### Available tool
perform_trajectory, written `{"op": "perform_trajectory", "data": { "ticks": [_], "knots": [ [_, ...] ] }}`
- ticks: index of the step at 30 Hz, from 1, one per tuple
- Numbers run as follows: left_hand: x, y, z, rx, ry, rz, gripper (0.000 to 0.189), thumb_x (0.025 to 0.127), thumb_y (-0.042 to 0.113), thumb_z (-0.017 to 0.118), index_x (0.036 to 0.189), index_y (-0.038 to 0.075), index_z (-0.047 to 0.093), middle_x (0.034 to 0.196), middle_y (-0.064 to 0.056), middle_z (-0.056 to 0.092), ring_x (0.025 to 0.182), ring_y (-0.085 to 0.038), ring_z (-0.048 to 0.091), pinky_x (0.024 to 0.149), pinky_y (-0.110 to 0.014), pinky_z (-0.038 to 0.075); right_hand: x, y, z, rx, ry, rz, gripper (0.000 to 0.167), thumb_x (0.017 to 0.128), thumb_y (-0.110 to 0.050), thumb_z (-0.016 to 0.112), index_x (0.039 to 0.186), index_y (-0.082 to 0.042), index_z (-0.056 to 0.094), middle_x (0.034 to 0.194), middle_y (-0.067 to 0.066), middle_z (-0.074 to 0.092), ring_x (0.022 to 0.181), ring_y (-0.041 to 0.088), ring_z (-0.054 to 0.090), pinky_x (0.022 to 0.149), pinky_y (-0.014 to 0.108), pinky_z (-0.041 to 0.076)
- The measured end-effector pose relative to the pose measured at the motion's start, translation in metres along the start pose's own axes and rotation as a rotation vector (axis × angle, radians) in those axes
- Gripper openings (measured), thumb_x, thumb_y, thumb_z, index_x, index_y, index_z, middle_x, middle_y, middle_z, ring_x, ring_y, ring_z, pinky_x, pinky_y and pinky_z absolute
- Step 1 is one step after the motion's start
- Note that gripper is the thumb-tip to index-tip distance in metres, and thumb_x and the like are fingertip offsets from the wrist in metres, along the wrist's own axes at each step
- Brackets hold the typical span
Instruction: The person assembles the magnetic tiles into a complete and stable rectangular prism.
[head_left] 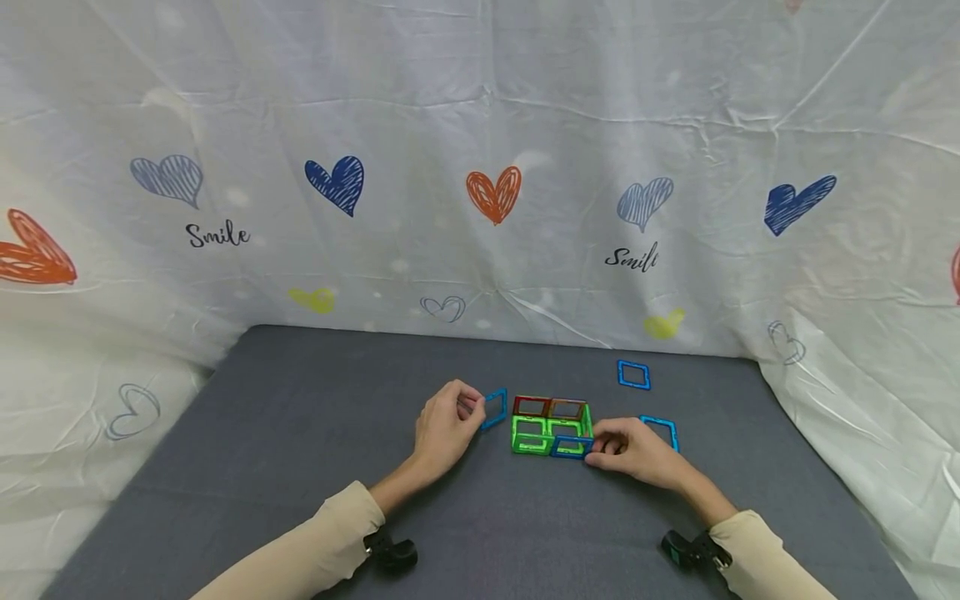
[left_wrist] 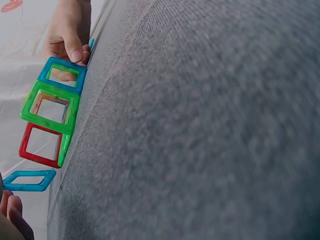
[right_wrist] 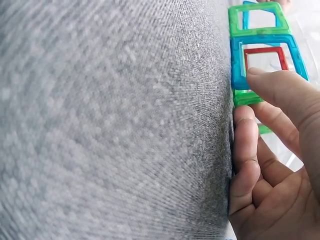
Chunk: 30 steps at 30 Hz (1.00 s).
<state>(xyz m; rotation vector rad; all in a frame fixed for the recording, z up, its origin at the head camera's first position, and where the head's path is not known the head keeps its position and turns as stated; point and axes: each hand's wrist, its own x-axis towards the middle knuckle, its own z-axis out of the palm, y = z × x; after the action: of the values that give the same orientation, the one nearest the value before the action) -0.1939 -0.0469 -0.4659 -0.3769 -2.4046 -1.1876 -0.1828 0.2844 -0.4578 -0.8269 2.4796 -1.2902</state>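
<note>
L hand (head_left: 446, 423) has a loose blue tile (head_left: 505, 402) pinched btw thumb & fingertips, gap just the tile's thickness; it's held tilted up, just L of the tile box (head_left: 548, 427) & apart from it. Box sits on the grey tabletop (head_left: 315, 392), mid-scene: green frames, red & orange ones on the far side, a near blue tile (head_left: 572, 438) at the near R. R hand (head_left: 636, 450) is at that R end, thumb on the near blue tile, fingers bent in round the corner; grip looks light, exact finger contact on the far side can't be told. Tiles look like hard plastic, so prob. v. light & stiff, a bit slick; frames shouldn't bend, but joins (poss. magnetic) may fold or pop apart if knocked. Best hold: thumb + index on one outer rim, other edges left free; for the box, steady it low at a corner, w/o squeezing the walls in. Spares: far blue tile (head_left: 634, 386) lies flat, far R; another blue tile (head_left: 675, 435) is just beyond R hand, partly hidden.
</note>
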Motion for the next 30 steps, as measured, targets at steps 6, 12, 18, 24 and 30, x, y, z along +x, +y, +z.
{"op": "perform_trajectory", "data": {
  "ticks": [6,12,18,24,30],
  "knots": [
    [-0.002,0.001,0.007,0.002,0.013,0.006,0.006,0.093,0.017,0.073,0.091,0.019,0.068,0.081,0.012,0.062,0.063,0.0,0.057,0.053,-0.026,0.047,-0.001,0.0,0.0,0.001,0.004,-0.005,0.013,0.094,-0.015,0.076,0.104,-0.007,0.072,0.088,0.003,0.067,0.073,0.018,0.062,0.062,0.028,0.05],
    [-0.002,0.003,0.008,0.001,-0.005,-0.006,0.006,0.094,0.019,0.072,0.091,0.021,0.067,0.082,0.013,0.062,0.065,0.0,0.057,0.053,-0.025,0.047,0.0,-0.001,0.0,0.009,0.002,-0.005,0.013,0.094,-0.014,0.076,0.105,-0.007,0.072,0.088,0.003,0.067,0.073,0.018,0.061,0.062,0.028,0.05],
    [-0.002,0.007,0.005,-0.003,-0.028,-0.005,0.006,0.094,0.018,0.071,0.091,0.021,0.067,0.082,0.013,0.062,0.064,0.0,0.057,0.053,-0.026,0.047,0.0,-0.001,0.0,0.012,0.004,-0.035,0.013,0.095,-0.014,0.076,0.104,-0.007,0.071,0.088,0.004,0.068,0.072,0.019,0.062,0.062,0.028,0.051],
    [-0.002,0.01,0.001,-0.013,-0.104,-0.014,0.005,0.096,0.017,0.067,0.092,0.019,0.065,0.084,0.012,0.061,0.062,-0.001,0.057,0.052,-0.027,0.046,0.0,-0.001,0.0,-0.001,0.01,-0.062,0.012,0.095,-0.014,0.075,0.104,-0.007,0.071,0.088,0.004,0.068,0.072,0.018,0.062,0.061,0.029,0.051],
    [-0.004,0.009,-0.003,-0.063,-0.208,-0.066,0.005,0.097,0.016,0.066,0.093,0.018,0.064,0.089,0.009,0.066,0.057,-0.002,0.057,0.051,-0.028,0.047,-0.001,0.0,0.001,0.004,0.006,-0.052,0.012,0.095,-0.014,0.075,0.104,-0.007,0.071,0.088,0.004,0.068,0.072,0.018,0.062,0.061,0.029,0.051]
  ]
}}
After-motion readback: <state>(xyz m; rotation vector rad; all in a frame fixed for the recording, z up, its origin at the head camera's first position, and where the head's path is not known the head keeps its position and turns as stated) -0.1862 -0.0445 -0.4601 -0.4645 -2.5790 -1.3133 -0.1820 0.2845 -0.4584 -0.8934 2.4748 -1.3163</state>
